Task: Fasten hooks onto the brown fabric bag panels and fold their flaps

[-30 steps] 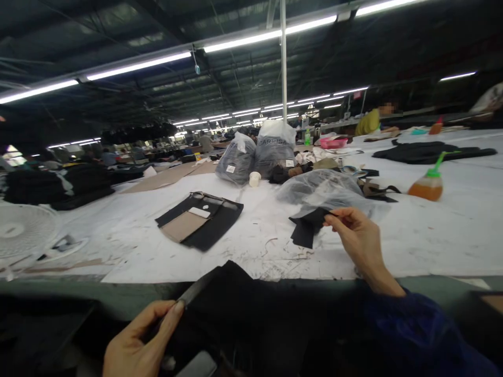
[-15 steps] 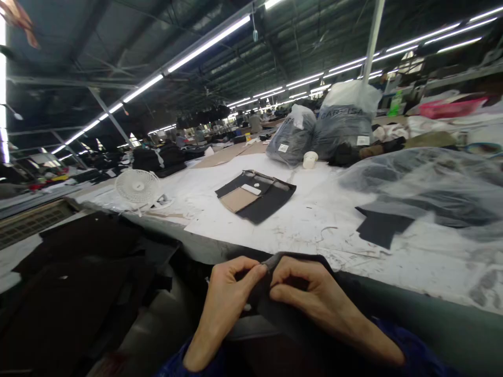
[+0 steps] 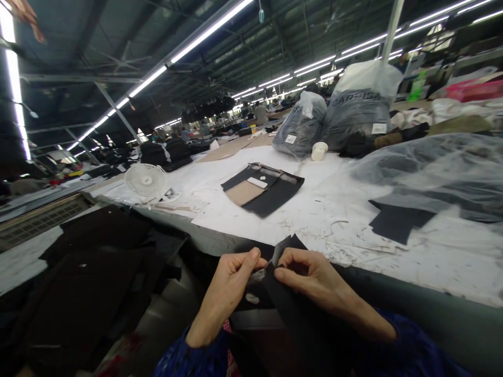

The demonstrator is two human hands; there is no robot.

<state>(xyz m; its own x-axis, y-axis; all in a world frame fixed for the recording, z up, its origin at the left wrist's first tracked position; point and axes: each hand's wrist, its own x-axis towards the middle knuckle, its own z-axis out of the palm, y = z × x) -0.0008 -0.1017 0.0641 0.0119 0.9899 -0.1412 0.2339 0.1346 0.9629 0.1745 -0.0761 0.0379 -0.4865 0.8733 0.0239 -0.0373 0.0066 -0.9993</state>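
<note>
Dark fabric (image 3: 288,298) hangs below my hands in front of the table's near edge, its top corner folded up. My right hand (image 3: 310,269) pinches that fabric near its upper edge, thumb and forefinger together. Just to the left, my left hand (image 3: 231,277) is closed in a pinch beside the fabric's edge; what lies between its fingertips is too small to make out. Beyond, on the white table (image 3: 220,225), lies a black panel (image 3: 275,196) with a beige patch (image 3: 245,192) and a white rectangular item (image 3: 257,183) on it.
A white fan (image 3: 146,180) stands at the table's left. Stuffed plastic bags (image 3: 356,110), a white cup (image 3: 319,151) and plastic sheeting (image 3: 436,167) over dark pieces are at the back and right. Dark pieces (image 3: 90,283) are heaped at the lower left.
My left fingertips have come off the fabric's edge and sit slightly higher. The fabric's upper corner now stands up in a fold by my right hand. The view has shifted a little.
</note>
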